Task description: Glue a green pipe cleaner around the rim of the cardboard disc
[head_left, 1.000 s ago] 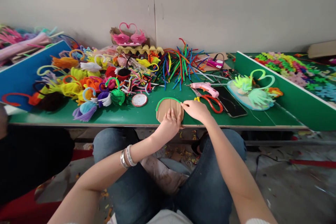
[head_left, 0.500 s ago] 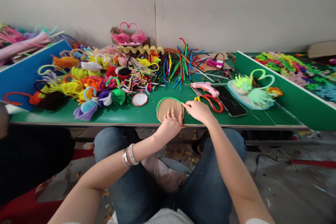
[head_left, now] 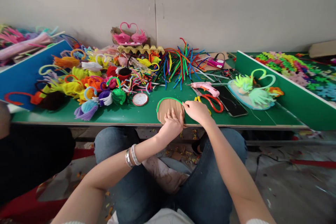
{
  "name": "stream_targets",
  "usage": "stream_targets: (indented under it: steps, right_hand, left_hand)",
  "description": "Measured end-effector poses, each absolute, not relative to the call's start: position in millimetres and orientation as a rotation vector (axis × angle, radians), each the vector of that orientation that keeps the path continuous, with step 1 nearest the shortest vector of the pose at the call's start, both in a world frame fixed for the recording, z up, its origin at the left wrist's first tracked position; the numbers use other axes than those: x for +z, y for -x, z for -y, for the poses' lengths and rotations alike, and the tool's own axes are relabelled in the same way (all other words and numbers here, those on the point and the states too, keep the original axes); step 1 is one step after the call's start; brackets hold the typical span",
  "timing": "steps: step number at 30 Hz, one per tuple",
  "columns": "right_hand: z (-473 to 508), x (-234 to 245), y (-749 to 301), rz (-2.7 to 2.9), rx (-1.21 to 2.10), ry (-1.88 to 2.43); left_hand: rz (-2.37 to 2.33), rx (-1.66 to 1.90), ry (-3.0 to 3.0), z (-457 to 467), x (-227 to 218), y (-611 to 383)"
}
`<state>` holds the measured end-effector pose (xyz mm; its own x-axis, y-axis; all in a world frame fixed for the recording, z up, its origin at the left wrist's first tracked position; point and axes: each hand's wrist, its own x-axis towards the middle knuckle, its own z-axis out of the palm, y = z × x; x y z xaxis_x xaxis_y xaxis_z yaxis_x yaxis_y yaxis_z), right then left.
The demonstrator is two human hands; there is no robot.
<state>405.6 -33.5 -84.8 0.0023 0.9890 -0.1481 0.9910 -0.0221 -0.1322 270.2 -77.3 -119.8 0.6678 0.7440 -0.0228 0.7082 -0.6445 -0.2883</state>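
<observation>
A round piece of cardboard [head_left: 165,109] lies at the front edge of the green table. Along its far rim runs a green pipe cleaner [head_left: 168,98], curving from the left side over to the right. My left hand [head_left: 173,122] rests on the cardboard with its fingers stretched out and spread. At the right rim, my right hand [head_left: 196,111] pinches the end of the pipe cleaner between thumb and forefinger. Just beyond that hand lie yellow-handled cutters [head_left: 198,99], partly covered by it, and scissors with red handles [head_left: 214,103].
A pink glue gun [head_left: 206,86], a black phone [head_left: 232,102] and a swan-pair ornament [head_left: 256,92] lie to the right. Loose pipe cleaners [head_left: 181,63] are heaped at the back. Colourful pipe-cleaner birds [head_left: 86,84] crowd the left, near a small round disc [head_left: 140,99]. Green [head_left: 283,92] and blue [head_left: 26,77] dividers stand at either side.
Both hands stay almost where they were. My right hand has shifted very slightly along the right rim, its forefinger now more curled in against the pipe cleaner's end.
</observation>
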Motion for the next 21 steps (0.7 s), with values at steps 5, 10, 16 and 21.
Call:
stream_targets:
  steps: [5, 10, 16, 21]
  right_hand:
    - [38.7, -82.9, -406.0, -2.212, -0.279, -2.192]
    - [42.2, -82.4, -406.2, -2.234, -0.265, -2.145]
    - [40.5, -83.9, -403.0, -2.245, -0.312, -2.156]
    - [36.6, -85.6, -401.2, -2.224, -0.367, -2.173]
  left_hand:
    - [1.222, 0.245, 2.625, 78.8, -113.5, -271.9]
    - [1.208, 0.194, 2.629, 78.2, -115.4, -269.3]
    - [1.213, 0.184, 2.603, 79.3, -118.0, -267.6]
    - [1.224, 0.188, 2.604, 80.6, -115.5, -268.0]
